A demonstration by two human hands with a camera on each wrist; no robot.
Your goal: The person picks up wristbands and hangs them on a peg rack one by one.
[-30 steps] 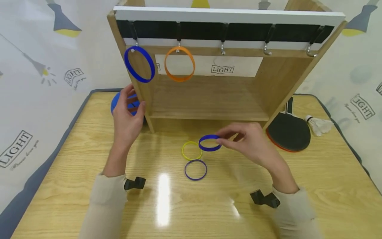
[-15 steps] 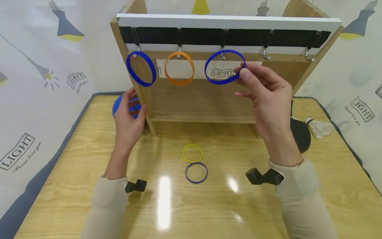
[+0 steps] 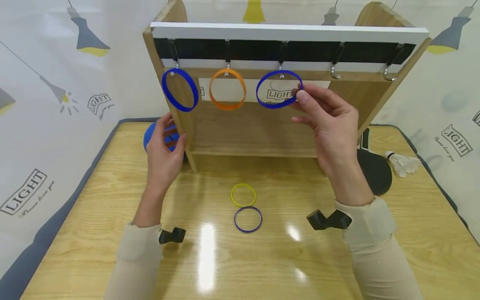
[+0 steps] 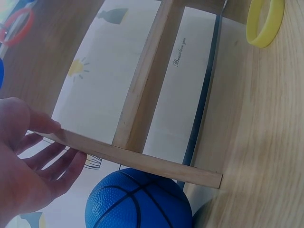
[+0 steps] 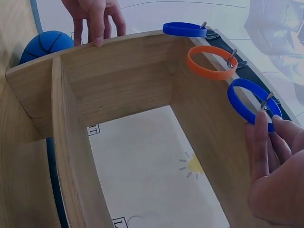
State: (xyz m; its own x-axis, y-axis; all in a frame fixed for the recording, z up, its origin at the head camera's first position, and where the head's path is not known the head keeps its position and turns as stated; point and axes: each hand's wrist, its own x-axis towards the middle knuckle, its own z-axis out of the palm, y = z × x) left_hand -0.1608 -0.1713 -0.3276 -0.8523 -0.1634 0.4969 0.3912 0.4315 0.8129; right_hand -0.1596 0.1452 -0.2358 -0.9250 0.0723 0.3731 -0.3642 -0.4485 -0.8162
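My right hand (image 3: pixel 335 129) pinches a blue silicone wristband (image 3: pixel 275 106) by its right edge, at the middle hook of a rack. In the right wrist view that hook's tip (image 5: pixel 267 98) passes inside the band's loop. On the two hooks to its left hang another blue wristband (image 3: pixel 186 109) and an orange wristband (image 3: pixel 228 108). My left hand (image 3: pixel 165 156) grips the left side panel (image 4: pixel 156 166) of the wooden shelf, thumb on one face and fingers on the other. A yellow wristband (image 3: pixel 243 184) and a dark blue wristband (image 3: pixel 248 231) lie on the table in front.
Two bare hooks (image 3: pixel 335 74) are at the rack's right. A blue ball (image 4: pixel 137 199) lies beside the shelf's left side. To the right are a black table tennis paddle (image 3: pixel 375 173) and a shuttlecock (image 3: pixel 403 163). Printed cloth (image 3: pixel 56 146) surrounds the wooden table (image 3: pixel 86 200).
My right hand has lifted the blue wristband from low over the table to the middle hook and then shifted it slightly left. The left hand keeps its hold on the panel.
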